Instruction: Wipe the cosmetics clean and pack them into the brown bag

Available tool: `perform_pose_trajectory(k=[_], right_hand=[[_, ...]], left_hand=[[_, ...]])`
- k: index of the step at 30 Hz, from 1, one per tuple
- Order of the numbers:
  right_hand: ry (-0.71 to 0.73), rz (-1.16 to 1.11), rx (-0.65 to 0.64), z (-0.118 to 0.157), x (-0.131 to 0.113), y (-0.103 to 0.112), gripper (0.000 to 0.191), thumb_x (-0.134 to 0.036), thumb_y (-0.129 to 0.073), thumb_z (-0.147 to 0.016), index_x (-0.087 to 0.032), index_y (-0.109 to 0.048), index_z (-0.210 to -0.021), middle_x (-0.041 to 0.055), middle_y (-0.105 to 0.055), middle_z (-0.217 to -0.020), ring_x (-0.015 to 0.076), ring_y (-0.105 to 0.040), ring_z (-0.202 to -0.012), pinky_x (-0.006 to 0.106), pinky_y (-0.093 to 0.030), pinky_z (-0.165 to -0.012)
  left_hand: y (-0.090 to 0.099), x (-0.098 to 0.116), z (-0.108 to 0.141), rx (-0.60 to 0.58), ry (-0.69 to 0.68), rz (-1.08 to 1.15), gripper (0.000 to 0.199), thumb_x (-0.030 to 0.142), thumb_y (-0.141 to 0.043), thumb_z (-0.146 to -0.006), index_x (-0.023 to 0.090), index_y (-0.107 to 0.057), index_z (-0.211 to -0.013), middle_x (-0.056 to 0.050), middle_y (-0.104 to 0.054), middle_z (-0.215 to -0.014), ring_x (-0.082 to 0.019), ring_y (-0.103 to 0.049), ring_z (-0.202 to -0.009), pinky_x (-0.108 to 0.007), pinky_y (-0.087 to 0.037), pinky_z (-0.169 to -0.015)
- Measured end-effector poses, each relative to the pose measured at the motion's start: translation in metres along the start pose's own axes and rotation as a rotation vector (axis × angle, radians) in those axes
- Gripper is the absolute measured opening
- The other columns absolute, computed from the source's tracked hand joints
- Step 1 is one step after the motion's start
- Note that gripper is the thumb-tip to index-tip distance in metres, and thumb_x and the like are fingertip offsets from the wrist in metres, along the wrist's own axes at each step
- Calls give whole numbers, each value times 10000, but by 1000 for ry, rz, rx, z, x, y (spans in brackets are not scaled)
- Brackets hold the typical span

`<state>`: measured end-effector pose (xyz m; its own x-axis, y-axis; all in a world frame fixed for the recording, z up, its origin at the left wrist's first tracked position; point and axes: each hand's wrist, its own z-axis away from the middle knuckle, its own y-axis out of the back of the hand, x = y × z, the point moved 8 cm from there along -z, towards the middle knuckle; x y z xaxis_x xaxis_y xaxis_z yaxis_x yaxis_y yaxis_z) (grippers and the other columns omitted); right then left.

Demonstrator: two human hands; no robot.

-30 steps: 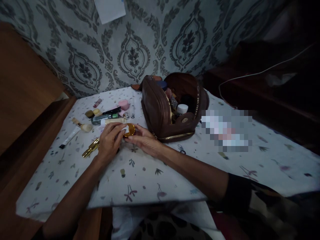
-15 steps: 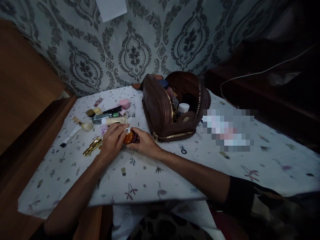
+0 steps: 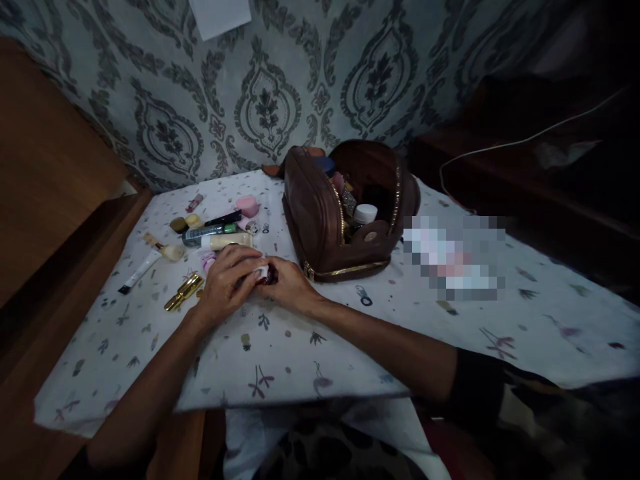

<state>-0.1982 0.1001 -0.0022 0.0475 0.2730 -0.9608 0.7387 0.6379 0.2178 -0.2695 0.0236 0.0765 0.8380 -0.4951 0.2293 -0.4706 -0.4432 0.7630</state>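
Both hands meet near the middle of the white patterned cloth. My right hand point(image 3: 290, 285) is wrapped round a small dark amber jar point(image 3: 271, 274), mostly hidden by the fingers. My left hand point(image 3: 231, 279) presses a small white piece point(image 3: 262, 272), perhaps a wipe, against the jar; its fingers are bent together. Just beyond my left hand lie a cream tube point(image 3: 227, 241) and a dark tube with a green end point(image 3: 205, 235). A gold tube point(image 3: 183, 292) rests to the left of that hand.
An unzipped brown bag point(image 3: 320, 220) holding a white-capped jar point(image 3: 365, 213) and other items stands behind my right hand. Farther left are a brush point(image 3: 171, 252), a white tube point(image 3: 140, 272) and a pink round item point(image 3: 247, 206). A blurred patch point(image 3: 453, 257) is at right.
The jar has turned in my hands, and its orange face no longer shows. The fingers of my left hand have shifted over it with the white piece. The view has moved slightly.
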Motion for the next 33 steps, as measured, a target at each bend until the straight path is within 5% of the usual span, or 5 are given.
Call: perform_pose_trajectory(k=[9,17,33], right_hand=[[-133,-295,-14,-3,12,-3,402,-347,-777,-603,-177,-579,-908,-54,-548,-715,122,-533,-620,250,-434,-580],[-220,-509,26,-1,11,-1,405,-311,-852,-568,-179,-569,-826,-59,-551,-682,103,-541,-594,245,-459,-568],[-177,-934,-72,-1,7,-10,450,-343,-877,-640,-216,-642,-1001,10,-670,-1022,143,-663,-900,245,-602,-717]], left_hand=[[3,4,-1,48,-48,-9,229,156,-588,-924,237,-680,-1116,-82,-674,-1126,-226,-585,-1085,-438,-501,-923],[8,-2,0,119,49,-33,92,186,-624,-910,200,-670,-988,-73,-693,-1060,-210,-623,-1010,-404,-517,-881],[17,-11,2,225,168,-52,60,158,-614,-901,183,-635,-951,-66,-669,-1074,-194,-646,-1037,-363,-528,-903]])
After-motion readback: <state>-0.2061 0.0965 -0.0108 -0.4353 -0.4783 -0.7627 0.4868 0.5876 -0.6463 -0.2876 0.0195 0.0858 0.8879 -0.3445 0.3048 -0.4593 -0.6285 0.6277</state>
